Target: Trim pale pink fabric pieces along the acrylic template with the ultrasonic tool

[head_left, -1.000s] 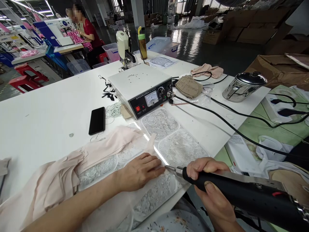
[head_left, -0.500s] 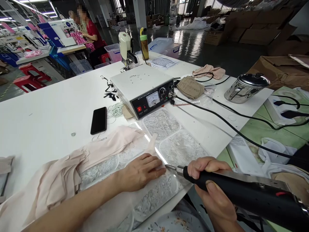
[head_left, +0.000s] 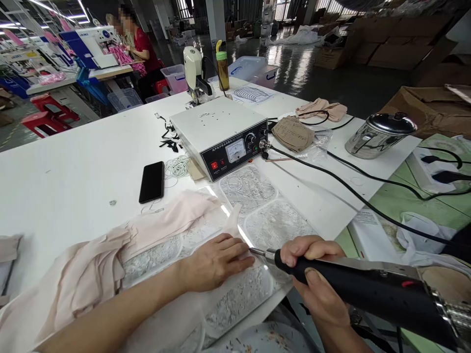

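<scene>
My left hand (head_left: 217, 262) lies flat, fingers stretched out, pressing a thin pale pink fabric piece (head_left: 231, 223) onto a clear patterned mat (head_left: 267, 223). My right hand (head_left: 318, 274) is wrapped around the black body of a handheld ultrasonic welder (head_left: 353, 284). Its narrow metal tip points left and reaches the fingertips of my left hand at the fabric; whether it touches the cloth I cannot tell. More pale pink fabric pieces (head_left: 91, 272) lie in a loose heap left of my forearm. The welder's power box (head_left: 235, 152), with dial and red switch, stands behind the mat.
A black phone (head_left: 151, 181) lies beside tangled pale elastic loops (head_left: 179, 166). Black cables (head_left: 324, 171) cross the table's right side. A steel mug (head_left: 380, 135), brown card patterns (head_left: 292, 133) and a green-lidded bottle (head_left: 222, 71) stand or lie around the box. Co-workers sit at sewing machines far left.
My right hand and the welder have shifted slightly left, bringing the tip closer to my left fingertips. My left hand stays flat on the fabric. The view has shifted slightly.
</scene>
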{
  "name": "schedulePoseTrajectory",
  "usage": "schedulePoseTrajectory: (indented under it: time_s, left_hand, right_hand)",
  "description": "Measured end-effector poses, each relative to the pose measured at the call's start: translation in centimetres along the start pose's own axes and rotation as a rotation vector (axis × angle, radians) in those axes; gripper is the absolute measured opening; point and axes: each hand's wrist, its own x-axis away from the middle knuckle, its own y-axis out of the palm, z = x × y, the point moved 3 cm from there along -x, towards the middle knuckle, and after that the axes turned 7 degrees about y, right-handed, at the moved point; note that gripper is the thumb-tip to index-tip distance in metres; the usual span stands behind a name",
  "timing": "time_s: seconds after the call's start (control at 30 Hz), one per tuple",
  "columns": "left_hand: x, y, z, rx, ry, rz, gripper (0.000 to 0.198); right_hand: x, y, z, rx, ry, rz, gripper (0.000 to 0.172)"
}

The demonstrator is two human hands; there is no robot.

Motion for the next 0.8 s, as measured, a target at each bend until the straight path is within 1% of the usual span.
schedulePoseTrajectory:
  time_s: [0.1, 0.17, 0.27, 0.33, 0.43, 0.5, 0.6, 0.73, 0.8]
  left_hand:
    - [0.0, 0.0, 0.0, -0.007, -0.013, -0.009, 0.029]
    - [0.2, 0.0, 0.1, -0.007, -0.013, -0.020, 0.030]
    - [1.1, -0.3, 0.6, 0.009, -0.042, -0.016, 0.031]
    - [2.1, -0.5, 1.2, 0.019, -0.101, -0.001, 0.030]
    - [3.6, -0.7, 2.7, 0.002, -0.214, -0.013, 0.031]
    - [4.2, -0.7, 3.8, -0.024, -0.264, -0.031, 0.031]
    - [4.3, -0.7, 5.1, -0.066, -0.293, -0.018, 0.029]
    - [3.9, -0.4, 6.2, -0.118, -0.307, 0.030, 0.024]
    - [3.8, -0.2, 6.8, -0.129, -0.307, 0.035, 0.024]
  right_hand:
    - [-0.1, 0.1, 0.0, -0.001, -0.009, -0.009, 0.007]
    - [0.0, 0.1, -0.3, -0.017, -0.008, 0.022, 0.008]
    - [0.4, -0.3, -0.9, -0.082, 0.003, 0.100, 0.010]
    - [0.7, -0.6, -1.2, -0.110, -0.002, 0.119, 0.012]
    - [1.1, -0.7, -1.3, -0.117, -0.009, 0.104, 0.012]
    - [1.3, -0.8, -1.1, -0.120, -0.004, 0.088, 0.012]
    - [1.5, -0.9, -0.8, -0.108, 0.007, 0.056, 0.011]
    - [1.8, -1.2, -0.8, -0.093, 0.063, 0.030, 0.012]
    - [2.1, -1.5, -1.1, -0.100, 0.083, 0.033, 0.013]
